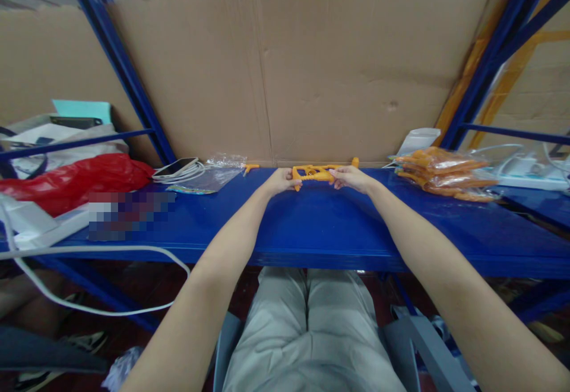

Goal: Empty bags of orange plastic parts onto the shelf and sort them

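Both arms reach forward over a blue metal shelf (320, 225). My left hand (280, 180) and my right hand (351, 177) each grip one end of an orange plastic part (314, 173) with cut-out holes, held just above the shelf near the cardboard back wall. Fingers of both hands are curled round it. A small orange piece (250, 168) lies on the shelf to the left of my left hand, and another small orange bit (355, 161) pokes up behind my right hand.
A stack of bagged orange parts (445, 173) lies at the right, empty clear bags (209, 177) and a phone with white cable (176, 168) at the left. A red bag (75, 179) and white cable (89, 303) sit further left. Cardboard (312, 71) backs the shelf.
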Demonstrator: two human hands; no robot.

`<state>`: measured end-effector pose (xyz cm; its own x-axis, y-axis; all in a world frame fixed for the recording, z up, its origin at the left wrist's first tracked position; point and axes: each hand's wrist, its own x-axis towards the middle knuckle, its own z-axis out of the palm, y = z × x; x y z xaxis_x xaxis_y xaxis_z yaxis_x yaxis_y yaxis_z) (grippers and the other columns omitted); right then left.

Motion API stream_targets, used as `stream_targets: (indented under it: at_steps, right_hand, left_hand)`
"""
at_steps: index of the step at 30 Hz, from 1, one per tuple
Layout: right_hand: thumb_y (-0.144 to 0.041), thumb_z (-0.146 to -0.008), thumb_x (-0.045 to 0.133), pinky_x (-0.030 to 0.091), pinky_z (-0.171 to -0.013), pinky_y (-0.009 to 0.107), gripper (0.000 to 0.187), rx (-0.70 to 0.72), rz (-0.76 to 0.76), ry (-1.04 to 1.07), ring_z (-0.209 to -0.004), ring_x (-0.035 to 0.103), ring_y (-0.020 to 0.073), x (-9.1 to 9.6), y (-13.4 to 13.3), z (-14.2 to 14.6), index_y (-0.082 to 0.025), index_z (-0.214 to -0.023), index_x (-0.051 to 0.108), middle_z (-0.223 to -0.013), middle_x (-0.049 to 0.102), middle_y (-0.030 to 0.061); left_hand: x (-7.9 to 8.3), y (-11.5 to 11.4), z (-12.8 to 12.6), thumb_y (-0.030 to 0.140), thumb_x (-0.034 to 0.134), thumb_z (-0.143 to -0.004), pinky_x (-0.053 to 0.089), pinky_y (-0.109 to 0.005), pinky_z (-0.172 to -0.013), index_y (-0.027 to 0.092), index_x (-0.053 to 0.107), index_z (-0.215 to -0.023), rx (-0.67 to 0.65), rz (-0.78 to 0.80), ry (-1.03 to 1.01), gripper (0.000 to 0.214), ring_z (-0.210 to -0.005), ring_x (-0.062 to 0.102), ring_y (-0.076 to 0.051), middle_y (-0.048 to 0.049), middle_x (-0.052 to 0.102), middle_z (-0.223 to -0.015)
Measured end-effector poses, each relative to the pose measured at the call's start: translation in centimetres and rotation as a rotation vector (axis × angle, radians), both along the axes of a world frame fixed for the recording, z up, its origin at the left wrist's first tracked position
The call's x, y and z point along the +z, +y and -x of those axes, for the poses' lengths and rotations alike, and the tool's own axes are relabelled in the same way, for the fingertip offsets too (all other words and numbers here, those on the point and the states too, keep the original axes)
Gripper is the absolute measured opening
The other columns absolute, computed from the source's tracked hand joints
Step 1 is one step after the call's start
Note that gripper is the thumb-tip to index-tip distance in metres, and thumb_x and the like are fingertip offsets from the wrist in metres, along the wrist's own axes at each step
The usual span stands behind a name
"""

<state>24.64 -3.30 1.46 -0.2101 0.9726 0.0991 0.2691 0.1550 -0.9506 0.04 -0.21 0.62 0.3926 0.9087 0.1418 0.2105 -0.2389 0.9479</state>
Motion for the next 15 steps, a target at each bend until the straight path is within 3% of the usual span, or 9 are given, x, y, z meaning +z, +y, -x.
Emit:
stream_targets:
  at_steps: [4, 8, 12, 15]
  right_hand:
    - [-0.049, -0.095, 0.049, 0.05, -0.049, 0.02, 0.041, -0.052, 0.092, -0.033, -0.046, 0.055, 0.0102, 0.2, -0.3, 0.5, -0.016, -0.072, 0.057, -0.057, 0.063, 0.0061]
    - [-0.058, -0.095, 0.041, 0.044, -0.041, 0.019, 0.047, -0.069, 0.135, -0.046, -0.044, 0.056, 0.0105, 0.5, -0.7, 0.5, -0.016, -0.083, 0.057, -0.061, 0.065, 0.0061]
    - [-0.036, -0.086, 0.069, 0.048, -0.045, 0.017, 0.024, -0.021, 0.074, -0.008, -0.057, 0.064, 0.01, 0.7, -1.1, 0.0, -0.019, -0.1, 0.06, -0.086, 0.071, 0.0046]
    - [-0.026, -0.083, 0.073, 0.047, -0.045, 0.015, 0.017, -0.023, 0.061, -0.018, -0.055, 0.062, 0.0074, 0.7, -1.2, 0.0, -0.017, -0.093, 0.063, -0.084, 0.071, 0.0043]
  left_hand:
    - [0.2, -0.3, -0.3, 0.0, 0.07, -0.074, 0.057, -0.033, -0.078, 0.01, 0.062, -0.079, 0.021, -0.008, 0.015, 0.014, -0.063, 0.067, -0.011, -0.002, 0.07, -0.068]
    - [0.4, -0.7, -0.4, -0.001, 0.07, -0.074, 0.057, -0.03, -0.074, 0.01, 0.061, -0.078, 0.02, -0.001, -0.007, 0.015, -0.06, 0.065, -0.009, -0.0004, 0.068, -0.065]
    - [0.3, -0.7, -0.3, -0.004, 0.068, -0.073, 0.057, -0.028, -0.072, 0.01, 0.061, -0.078, 0.021, 0.016, -0.005, 0.016, -0.058, 0.064, -0.008, 0.0015, 0.066, -0.062]
    - [0.2, -0.5, -0.2, -0.002, 0.069, -0.073, 0.057, -0.028, -0.072, 0.01, 0.062, -0.079, 0.01, 0.002, 0.011, 0.016, -0.058, 0.063, -0.008, 0.0015, 0.066, -0.062]
